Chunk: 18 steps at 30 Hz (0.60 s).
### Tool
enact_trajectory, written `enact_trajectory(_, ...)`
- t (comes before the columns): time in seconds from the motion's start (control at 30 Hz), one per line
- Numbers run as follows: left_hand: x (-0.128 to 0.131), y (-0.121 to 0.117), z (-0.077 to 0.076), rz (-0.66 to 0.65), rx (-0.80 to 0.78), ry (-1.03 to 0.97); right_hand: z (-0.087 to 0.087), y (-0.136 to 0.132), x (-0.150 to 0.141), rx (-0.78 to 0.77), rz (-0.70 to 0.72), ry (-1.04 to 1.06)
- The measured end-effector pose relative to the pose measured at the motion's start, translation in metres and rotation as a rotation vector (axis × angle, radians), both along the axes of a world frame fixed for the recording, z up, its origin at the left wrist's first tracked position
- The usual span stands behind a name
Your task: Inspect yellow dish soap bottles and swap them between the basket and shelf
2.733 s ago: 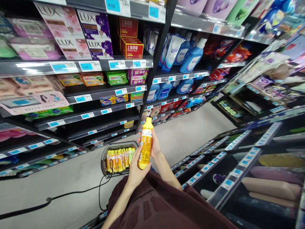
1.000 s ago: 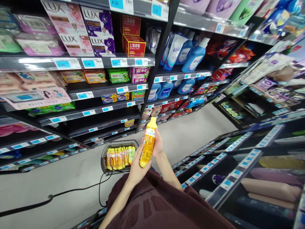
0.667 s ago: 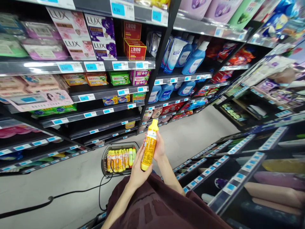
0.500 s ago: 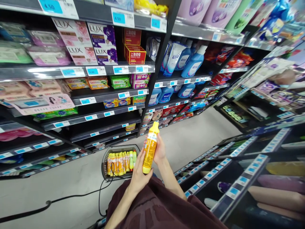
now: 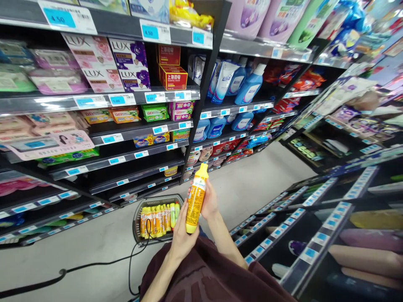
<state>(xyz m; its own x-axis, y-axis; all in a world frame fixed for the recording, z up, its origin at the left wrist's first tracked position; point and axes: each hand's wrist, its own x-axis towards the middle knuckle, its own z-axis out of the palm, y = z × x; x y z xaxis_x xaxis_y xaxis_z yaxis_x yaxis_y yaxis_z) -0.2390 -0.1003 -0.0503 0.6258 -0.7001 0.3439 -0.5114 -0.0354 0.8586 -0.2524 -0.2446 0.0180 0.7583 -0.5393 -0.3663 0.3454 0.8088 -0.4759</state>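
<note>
A yellow bottle (image 5: 195,200) with a tapered yellow cap and a printed orange label is held nearly upright in front of my body. Around its lower left side and base my left hand (image 5: 184,230) is closed. My right hand (image 5: 209,201) grips the bottle from the right, its fingers partly hidden behind it. On the floor to the left sits a dark basket (image 5: 136,222) with several similar yellow bottles (image 5: 157,220) standing in a row, greener ones at the right end.
Shelves (image 5: 141,163) with soap boxes (image 5: 94,63) and blue bottles (image 5: 250,86) rise ahead. Low shelving with price tags (image 5: 321,239) runs along the right. A black cord (image 5: 100,264) crosses the grey floor (image 5: 261,180) at the left and passes over the basket.
The view has shifted slightly, so the shelves sit a little lower and farther left. Both hands keep hold of the bottle in nearly the same pose.
</note>
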Motion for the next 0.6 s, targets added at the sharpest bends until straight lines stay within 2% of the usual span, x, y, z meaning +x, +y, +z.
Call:
enact_trajectory(0.27,0.001,0.0,0.001,0.013,-0.011,0.082,0.002,-0.002,0.001,-0.019,0.009,-0.011)
enact_trajectory(0.43,0.001,0.001,0.004,0.016,-0.032,0.172,-0.007,-0.005,0.001,-0.022,0.043,-0.033)
enact_trajectory(0.5,0.0,0.003,0.005,-0.01,-0.045,0.286,-0.011,-0.007,0.001,-0.023,0.046,-0.062)
enact_trajectory(0.6,0.0,0.007,0.004,-0.162,-0.141,0.664,-0.014,-0.01,-0.002,-0.047,0.032,-0.145)
